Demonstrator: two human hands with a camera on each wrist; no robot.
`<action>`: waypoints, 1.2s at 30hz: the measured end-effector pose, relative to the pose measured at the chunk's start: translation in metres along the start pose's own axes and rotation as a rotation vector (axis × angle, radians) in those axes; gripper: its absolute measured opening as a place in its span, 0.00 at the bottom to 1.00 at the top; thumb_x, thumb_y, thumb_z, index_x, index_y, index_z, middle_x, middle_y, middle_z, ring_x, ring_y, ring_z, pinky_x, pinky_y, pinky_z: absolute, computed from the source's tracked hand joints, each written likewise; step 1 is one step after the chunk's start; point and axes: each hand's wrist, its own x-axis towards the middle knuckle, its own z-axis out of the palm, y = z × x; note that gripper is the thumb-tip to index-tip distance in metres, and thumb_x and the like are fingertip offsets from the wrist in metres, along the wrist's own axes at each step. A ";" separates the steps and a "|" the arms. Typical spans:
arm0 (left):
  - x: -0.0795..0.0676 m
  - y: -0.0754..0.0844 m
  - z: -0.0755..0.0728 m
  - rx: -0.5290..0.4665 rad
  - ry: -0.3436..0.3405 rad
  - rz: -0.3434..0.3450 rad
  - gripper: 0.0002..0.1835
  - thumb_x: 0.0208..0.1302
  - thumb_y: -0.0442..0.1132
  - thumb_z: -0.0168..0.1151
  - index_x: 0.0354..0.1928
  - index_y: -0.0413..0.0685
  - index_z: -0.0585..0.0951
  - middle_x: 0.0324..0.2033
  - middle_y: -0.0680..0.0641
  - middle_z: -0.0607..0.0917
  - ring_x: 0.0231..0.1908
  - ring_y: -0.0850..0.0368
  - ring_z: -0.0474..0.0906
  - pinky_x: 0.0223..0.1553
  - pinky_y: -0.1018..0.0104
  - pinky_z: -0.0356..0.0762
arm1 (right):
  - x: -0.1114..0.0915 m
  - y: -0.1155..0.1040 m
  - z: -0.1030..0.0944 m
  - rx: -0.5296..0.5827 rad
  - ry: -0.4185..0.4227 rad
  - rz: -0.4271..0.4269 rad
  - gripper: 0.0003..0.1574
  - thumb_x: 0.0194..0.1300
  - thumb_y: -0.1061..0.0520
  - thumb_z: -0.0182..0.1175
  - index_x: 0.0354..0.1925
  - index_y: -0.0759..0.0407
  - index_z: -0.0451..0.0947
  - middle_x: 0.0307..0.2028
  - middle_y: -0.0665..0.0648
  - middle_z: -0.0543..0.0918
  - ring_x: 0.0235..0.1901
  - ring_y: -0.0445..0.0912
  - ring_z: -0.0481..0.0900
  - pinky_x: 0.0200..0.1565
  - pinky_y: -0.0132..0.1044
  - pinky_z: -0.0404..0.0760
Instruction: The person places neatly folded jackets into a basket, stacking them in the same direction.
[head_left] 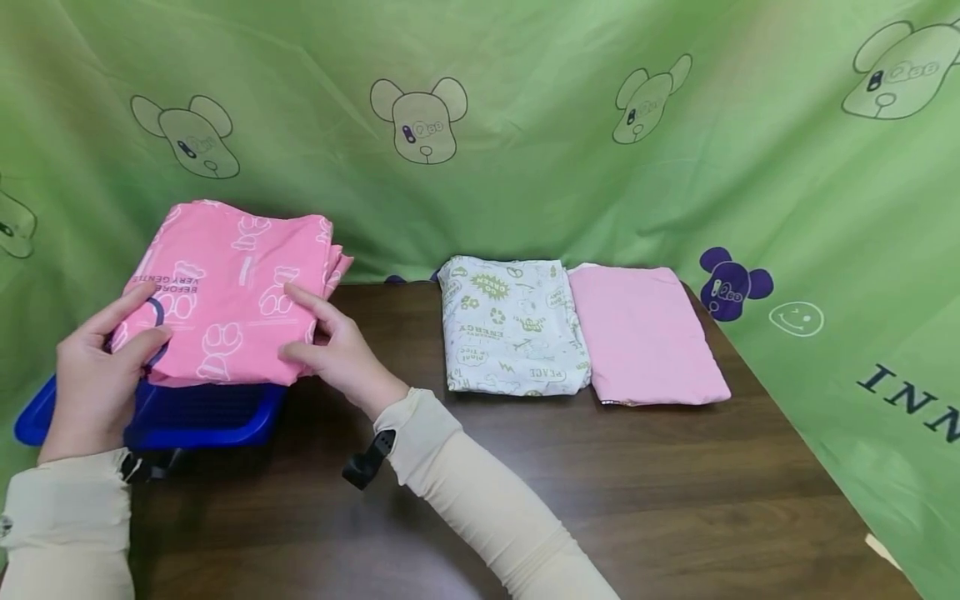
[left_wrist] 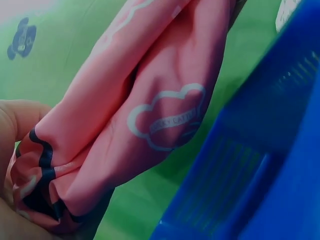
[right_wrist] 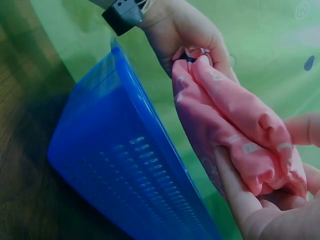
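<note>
A folded pink cloth with white cartoon prints and a dark strip at one corner is held up over a blue basket. My left hand grips its left edge, thumb on top, beside the dark strip. My right hand grips the opposite edge, thumb and forefinger on the upper face. In the right wrist view the cloth shows thick, bunched layers between both hands, above the rim of the basket. The left wrist view shows the cloth's folded side close up.
On the brown table, a folded white cloth with green prints lies beside a folded plain pink cloth. A green curtain with bear prints hangs behind and along the right side.
</note>
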 end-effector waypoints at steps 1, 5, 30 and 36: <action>0.001 0.000 -0.003 0.007 0.017 -0.001 0.30 0.60 0.22 0.68 0.64 0.53 0.82 0.69 0.47 0.70 0.52 0.64 0.73 0.37 0.81 0.80 | 0.002 0.001 0.002 0.000 -0.007 0.008 0.46 0.62 0.75 0.61 0.74 0.51 0.67 0.42 0.52 0.79 0.33 0.41 0.80 0.31 0.31 0.84; 0.001 -0.001 -0.011 -0.007 0.065 -0.018 0.30 0.59 0.21 0.67 0.62 0.52 0.83 0.67 0.49 0.73 0.52 0.64 0.73 0.34 0.80 0.80 | 0.005 0.007 0.009 -0.012 -0.029 0.049 0.47 0.64 0.74 0.62 0.75 0.49 0.65 0.50 0.50 0.79 0.39 0.42 0.83 0.37 0.35 0.87; 0.011 -0.018 -0.032 0.078 0.234 -0.145 0.29 0.58 0.19 0.63 0.57 0.56 0.86 0.64 0.60 0.78 0.56 0.65 0.73 0.22 0.79 0.77 | 0.014 0.024 0.032 -0.202 -0.048 0.118 0.45 0.66 0.70 0.63 0.76 0.54 0.62 0.41 0.55 0.81 0.34 0.48 0.88 0.38 0.33 0.86; 0.014 -0.019 -0.035 0.149 0.224 -0.181 0.31 0.59 0.21 0.61 0.59 0.61 0.85 0.69 0.60 0.73 0.52 0.66 0.73 0.19 0.78 0.76 | 0.016 0.021 0.038 -0.376 -0.012 0.122 0.43 0.67 0.67 0.65 0.76 0.55 0.63 0.29 0.53 0.83 0.25 0.39 0.84 0.32 0.27 0.83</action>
